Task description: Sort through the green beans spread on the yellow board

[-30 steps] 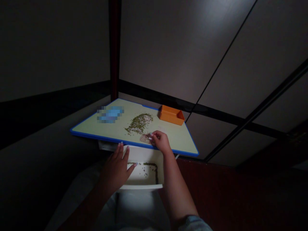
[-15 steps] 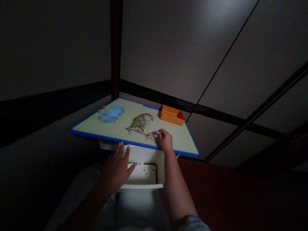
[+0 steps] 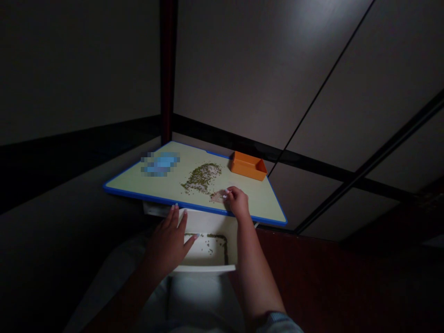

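While small green grains [image 3: 226, 252] line the inner edges of the smooth white bin [image 3: 206, 223], a few dot its floor. Orange box [image 3: 248, 170], rectangular, at tabletop's far right; contents can't tell. Pale tabletop [image 3: 152, 187], blue rim, carries a loose grainy heap [image 3: 201, 178], green with paler patches. Right hand [image 3: 238, 201] pinches a thin translucent piece [image 3: 218, 197], fingers together; piece extends left of fingertips, just beside heap's near end. Left hand [image 3: 169, 244], fingers spread, lies over bin's left side.
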Demonstrator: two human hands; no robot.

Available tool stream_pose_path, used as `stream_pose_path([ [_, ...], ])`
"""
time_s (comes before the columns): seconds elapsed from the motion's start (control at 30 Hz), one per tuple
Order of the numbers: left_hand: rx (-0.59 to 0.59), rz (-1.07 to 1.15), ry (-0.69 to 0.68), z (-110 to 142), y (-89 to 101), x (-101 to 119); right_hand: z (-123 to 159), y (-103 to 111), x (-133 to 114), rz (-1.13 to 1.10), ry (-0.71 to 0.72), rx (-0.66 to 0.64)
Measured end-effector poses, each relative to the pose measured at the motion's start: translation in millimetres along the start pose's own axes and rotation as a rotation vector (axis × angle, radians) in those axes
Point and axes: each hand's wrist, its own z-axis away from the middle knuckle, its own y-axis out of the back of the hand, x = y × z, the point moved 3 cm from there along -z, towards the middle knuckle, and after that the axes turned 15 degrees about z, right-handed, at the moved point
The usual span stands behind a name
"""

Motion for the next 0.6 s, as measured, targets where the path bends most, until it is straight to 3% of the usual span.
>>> stream_pose_path([
  [0.6,-0.049,-0.021,0.017,-0.4,0.8,-0.3,1.2,-11.6,8.0,-0.121,0.058,-0.081],
])
